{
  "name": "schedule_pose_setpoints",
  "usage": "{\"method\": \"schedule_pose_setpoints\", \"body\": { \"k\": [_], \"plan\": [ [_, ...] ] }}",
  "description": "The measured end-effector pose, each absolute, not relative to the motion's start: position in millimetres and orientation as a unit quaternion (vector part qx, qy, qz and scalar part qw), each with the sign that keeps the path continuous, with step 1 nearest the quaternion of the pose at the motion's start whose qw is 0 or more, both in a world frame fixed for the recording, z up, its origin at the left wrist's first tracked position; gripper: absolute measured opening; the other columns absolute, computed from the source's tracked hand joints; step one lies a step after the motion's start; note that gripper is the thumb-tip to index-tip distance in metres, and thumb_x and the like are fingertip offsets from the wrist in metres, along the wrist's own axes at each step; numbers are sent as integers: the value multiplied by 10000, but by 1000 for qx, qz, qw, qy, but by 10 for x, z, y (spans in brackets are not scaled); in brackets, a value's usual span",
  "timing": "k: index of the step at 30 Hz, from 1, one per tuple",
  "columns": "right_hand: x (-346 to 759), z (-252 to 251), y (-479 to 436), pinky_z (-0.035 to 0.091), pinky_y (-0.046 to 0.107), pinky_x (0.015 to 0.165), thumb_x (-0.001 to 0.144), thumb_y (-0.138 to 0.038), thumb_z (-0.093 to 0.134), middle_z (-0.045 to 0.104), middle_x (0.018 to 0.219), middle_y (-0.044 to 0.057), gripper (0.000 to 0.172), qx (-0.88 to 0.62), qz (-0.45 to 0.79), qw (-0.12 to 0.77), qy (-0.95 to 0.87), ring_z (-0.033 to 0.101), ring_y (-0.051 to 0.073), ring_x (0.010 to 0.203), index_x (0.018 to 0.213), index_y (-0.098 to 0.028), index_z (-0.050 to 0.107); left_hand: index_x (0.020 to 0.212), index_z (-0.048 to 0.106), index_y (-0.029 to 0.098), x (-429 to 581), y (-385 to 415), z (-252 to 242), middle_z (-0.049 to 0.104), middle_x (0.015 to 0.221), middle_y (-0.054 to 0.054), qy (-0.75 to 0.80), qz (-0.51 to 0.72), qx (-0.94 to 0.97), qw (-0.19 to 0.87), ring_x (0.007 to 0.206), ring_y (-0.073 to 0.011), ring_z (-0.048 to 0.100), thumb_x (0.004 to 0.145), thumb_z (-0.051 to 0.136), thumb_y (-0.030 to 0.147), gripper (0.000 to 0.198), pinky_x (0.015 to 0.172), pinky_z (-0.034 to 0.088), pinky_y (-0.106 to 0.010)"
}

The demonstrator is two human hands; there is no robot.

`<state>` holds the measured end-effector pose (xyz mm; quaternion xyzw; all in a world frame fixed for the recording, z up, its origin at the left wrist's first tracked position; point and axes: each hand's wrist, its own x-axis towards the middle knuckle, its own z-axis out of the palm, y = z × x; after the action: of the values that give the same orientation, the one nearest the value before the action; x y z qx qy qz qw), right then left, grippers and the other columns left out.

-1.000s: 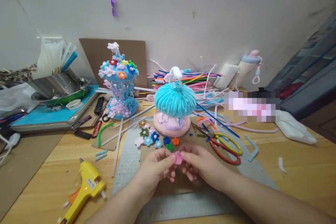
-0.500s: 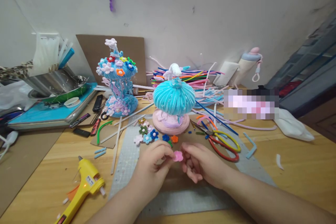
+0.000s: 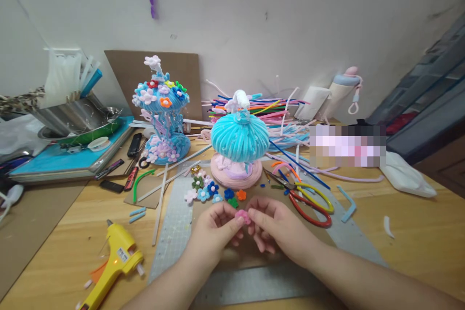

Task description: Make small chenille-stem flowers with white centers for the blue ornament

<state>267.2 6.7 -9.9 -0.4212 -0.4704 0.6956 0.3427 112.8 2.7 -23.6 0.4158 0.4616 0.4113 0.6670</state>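
- The left hand (image 3: 214,230) and the right hand (image 3: 278,227) are held close together low in the middle of the view. A small pink flower (image 3: 242,215) is pinched between the fingertips of both, just above the cutting mat (image 3: 174,232).
- Compared with half a second ago, the right hand's fingers have been closed in onto the flower. They were looser and just beside it then. The flower has been shifted slightly to the left.
- A yellow glue gun (image 3: 112,264) is laid on the worktop (image 3: 417,232) near its front edge, well apart from the left hand. Bare wood is left between them.
- To the right of the right arm, open worktop is seen up to a few scraps.
- A row of small flowers (image 3: 209,193) is laid just beyond the hands. Scissors (image 3: 292,190) with red and yellow handles are laid near the right hand.
- Behind the flowers, a blue dome (image 3: 240,143) on a pink base is stood upright. A blue stand covered in flowers (image 3: 162,116) is stood further back on the left.
- A heap of pipe cleaners (image 3: 261,106) is piled against the wall behind the dome.
- At far left, a metal bowl (image 3: 83,116) is seen, with a bag of clear glue sticks (image 3: 65,75) stood in it.
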Motion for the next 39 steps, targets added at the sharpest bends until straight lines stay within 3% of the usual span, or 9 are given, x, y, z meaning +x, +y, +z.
{"method": "schedule_pose_setpoints", "body": {
  "k": [9,16,21,27,34,37,39],
  "plan": [
    [2622,-147,71,295,138,296,757,-500,577,585,616,-13,358,-431,651,337,-527,475,56,372,772,-148,515,654,564,120,1114,54,-212,642,577,-24,451,416,393,685,466,-83,539,596,758,403,348,462,418,-189],
    [2591,-191,18,312,121,323,815,-346,540,590,604,-33,202,-453,604,332,-566,459,34,370,740,-160,523,620,537,131,1163,44,-104,567,496,29,459,428,434,646,450,-66,497,596,752,364,319,461,385,-173],
    [2570,-157,32,271,123,272,746,-362,604,534,483,-64,235,-462,674,325,-476,412,35,284,687,-162,494,642,544,128,1146,26,-81,564,539,22,460,413,445,648,463,-63,475,646,711,346,275,478,375,-182],
    [2544,-116,48,264,112,279,746,-371,602,523,481,-60,263,-420,745,349,-383,398,19,292,673,-147,487,669,542,139,1129,17,-139,558,578,29,460,445,474,605,514,-69,470,677,680,269,189,511,367,-186],
    [2593,-95,92,276,132,272,783,-340,532,496,483,-77,191,-494,619,245,-559,405,40,288,714,-168,486,775,576,132,1139,42,-65,574,621,19,450,422,431,658,532,-77,487,637,722,317,273,509,394,-191],
    [2598,-124,103,294,133,295,771,-278,526,499,522,-71,126,-495,562,252,-612,421,38,326,713,-168,503,712,576,127,1124,48,-89,562,576,25,440,421,436,663,516,-74,488,625,737,337,279,499,398,-186],
    [2588,-135,105,317,134,311,766,-271,524,542,594,-53,106,-471,587,261,-605,451,41,362,749,-169,505,701,567,128,1103,50,-93,576,571,21,435,422,413,680,513,-78,509,616,750,330,285,519,423,-196]
  ]
}}
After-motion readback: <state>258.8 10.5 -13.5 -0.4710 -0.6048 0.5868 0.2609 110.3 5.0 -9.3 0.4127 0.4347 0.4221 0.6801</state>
